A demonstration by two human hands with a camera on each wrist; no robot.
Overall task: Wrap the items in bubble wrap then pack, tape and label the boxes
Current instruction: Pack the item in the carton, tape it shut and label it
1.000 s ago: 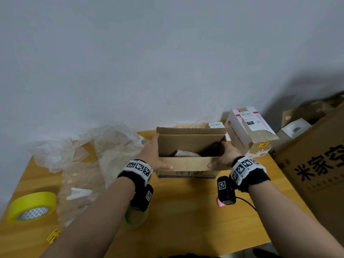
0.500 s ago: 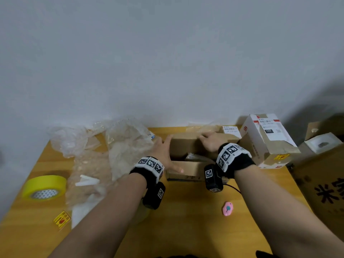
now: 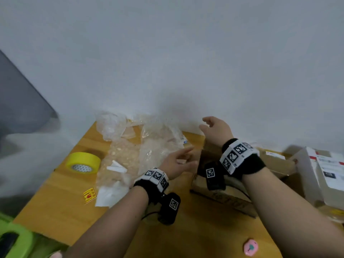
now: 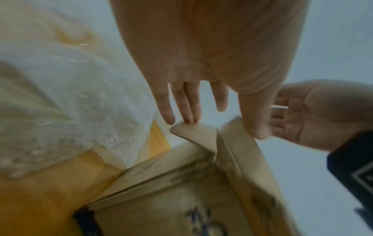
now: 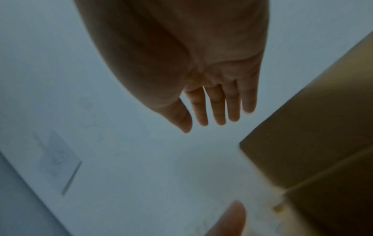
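Observation:
A brown cardboard box [image 3: 226,199] stands on the wooden table [image 3: 195,229], partly hidden behind my right wrist. My left hand [image 3: 178,162] reaches to the box's left side with straight fingers. In the left wrist view its fingertips [image 4: 190,119] touch the corner of a raised flap [image 4: 197,134] of the box [image 4: 181,191]. My right hand [image 3: 214,127] hovers above the box's far left corner, fingers [image 5: 217,108] spread and holding nothing. Bubble wrap [image 3: 130,155] lies crumpled left of the box. The box's contents are hidden.
A yellow tape roll [image 3: 82,162] sits at the table's left edge, and a yellow-red sticker [image 3: 89,195] lies near it. A white labelled box [image 3: 325,174] stands to the right. A small pink object [image 3: 251,247] lies near the front. A green object [image 3: 14,241] is at bottom left.
My right hand has lifted off the box top and risen toward the wall. My left hand has slipped from the box's side to the flap corner. The head view has swung left.

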